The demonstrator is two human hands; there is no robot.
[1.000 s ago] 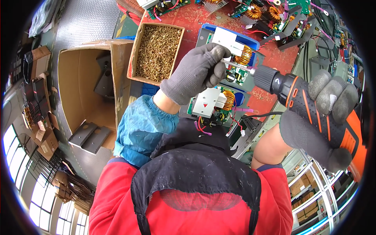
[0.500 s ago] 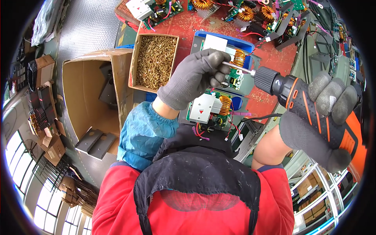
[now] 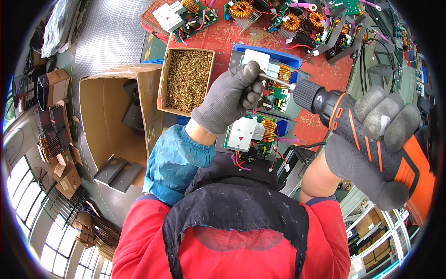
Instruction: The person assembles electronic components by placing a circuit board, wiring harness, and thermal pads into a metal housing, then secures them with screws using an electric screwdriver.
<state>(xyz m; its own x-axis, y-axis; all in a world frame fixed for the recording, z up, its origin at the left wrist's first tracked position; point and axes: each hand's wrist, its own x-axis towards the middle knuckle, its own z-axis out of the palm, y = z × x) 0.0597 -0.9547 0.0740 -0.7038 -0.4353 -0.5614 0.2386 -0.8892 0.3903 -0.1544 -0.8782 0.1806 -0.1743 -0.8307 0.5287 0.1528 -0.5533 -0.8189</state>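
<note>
My right hand grips the orange-and-black power driver; my left hand pinches its bit, the tip hidden. Below lies one circuit board, another board nearer me; leftward, a box of brass-coloured parts. Judged progress: driving not under way; fixings done or remaining, indeterminable.

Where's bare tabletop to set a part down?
Red tabletop: narrow between fastener box and upper blue tray; wider right of that tray, beyond the drill chuck. Crowded: upper right, coil boards and brackets; centre, around the left hand.
</note>
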